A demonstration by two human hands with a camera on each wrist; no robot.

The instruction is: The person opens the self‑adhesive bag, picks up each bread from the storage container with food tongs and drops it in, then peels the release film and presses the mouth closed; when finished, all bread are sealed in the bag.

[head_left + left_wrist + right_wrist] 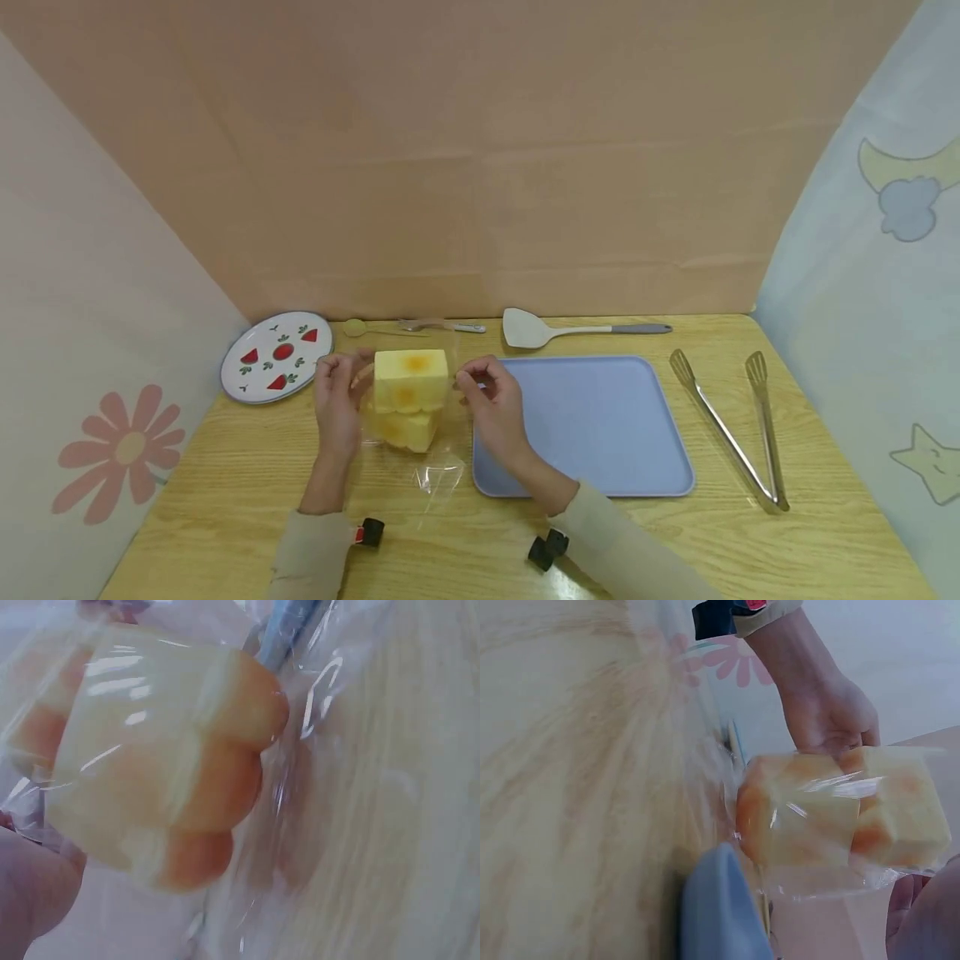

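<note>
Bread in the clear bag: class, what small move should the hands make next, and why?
Perhaps the right hand should gently draw the edge of the clear bag aside while the left hand steadies it: in both wrist views, its plastic covers the bread.

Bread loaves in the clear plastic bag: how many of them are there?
2. The upper loaf sits on the lower loaf, both inside the clear plastic bag; the lower is partly hidden. No third one shows.

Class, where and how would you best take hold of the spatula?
Probably by its grey handle, pinching across it from above on the right: the spatula lies sideways, its slim handle pointing right, its broad white head to the left.
</note>
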